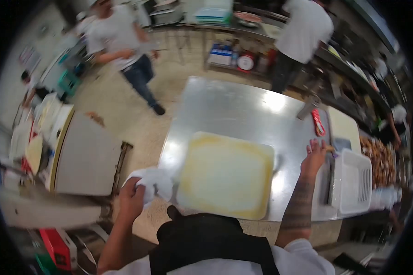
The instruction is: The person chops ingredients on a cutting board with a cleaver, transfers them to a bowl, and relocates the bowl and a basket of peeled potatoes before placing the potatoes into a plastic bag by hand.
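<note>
A crumpled white cloth [152, 182] hangs from my left hand [132, 197], whose fingers are closed on it beside the table's left front corner. My right hand [313, 158] is stretched over the right side of the steel table [229, 103], fingers extended and apart, with nothing visible in it. Close to its fingertips lies a tool with a light brown handle and a grey flat part [342, 145], blurred. A red packet [317, 123] lies just beyond that hand. Between my hands, a pale cutting board [225, 174] with yellowish stained edges rests on the table.
A white plastic basket [353, 183] stands at the right, beside a tray of brown food pieces [378, 160]. Behind it lies a cream board [344, 128]. One person [119, 50] walks at the left; another person [303, 36] stands beyond the table.
</note>
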`<state>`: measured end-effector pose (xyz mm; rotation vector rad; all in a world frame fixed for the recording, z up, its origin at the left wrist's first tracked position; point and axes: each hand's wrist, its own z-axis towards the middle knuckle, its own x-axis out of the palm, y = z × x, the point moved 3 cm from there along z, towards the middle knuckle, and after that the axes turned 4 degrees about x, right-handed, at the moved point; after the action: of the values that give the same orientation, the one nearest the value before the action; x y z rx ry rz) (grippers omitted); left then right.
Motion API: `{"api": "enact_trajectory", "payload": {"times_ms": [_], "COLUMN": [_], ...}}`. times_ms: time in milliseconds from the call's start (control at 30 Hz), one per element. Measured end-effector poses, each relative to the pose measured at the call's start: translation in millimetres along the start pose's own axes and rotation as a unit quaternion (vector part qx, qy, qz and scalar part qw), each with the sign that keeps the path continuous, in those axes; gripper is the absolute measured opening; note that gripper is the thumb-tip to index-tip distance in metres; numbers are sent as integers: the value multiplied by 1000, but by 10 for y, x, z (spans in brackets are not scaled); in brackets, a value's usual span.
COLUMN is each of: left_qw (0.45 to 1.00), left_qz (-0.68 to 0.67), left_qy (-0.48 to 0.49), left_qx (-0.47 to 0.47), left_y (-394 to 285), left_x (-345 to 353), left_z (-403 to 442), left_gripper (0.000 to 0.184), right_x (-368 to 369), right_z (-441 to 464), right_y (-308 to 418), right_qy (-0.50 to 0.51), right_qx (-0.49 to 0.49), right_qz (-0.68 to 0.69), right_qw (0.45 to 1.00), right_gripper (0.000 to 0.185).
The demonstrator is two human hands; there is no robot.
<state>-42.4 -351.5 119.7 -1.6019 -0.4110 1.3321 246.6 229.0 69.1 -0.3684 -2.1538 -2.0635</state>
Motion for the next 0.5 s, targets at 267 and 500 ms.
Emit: {"api": "enact_trajectory", "payload": {"times_ms": [267, 500], "left_qw": [996, 983], "left_qz": [26, 147], "left_qy": [-9, -56], "left_qx": [79, 93], "left_y": [-71, 537], "left_x": [-925, -2283], "left_z": [-429, -929], "left_gripper": [23, 50], "right_x": [1901, 2702], "right_z": [-4790, -6424], "right_y": [487, 176], "right_qy": [732, 758], "right_qx": [-165, -249], "right_qz": [-197, -196], "right_qw": [631, 570], "right_gripper": [77, 28]}}
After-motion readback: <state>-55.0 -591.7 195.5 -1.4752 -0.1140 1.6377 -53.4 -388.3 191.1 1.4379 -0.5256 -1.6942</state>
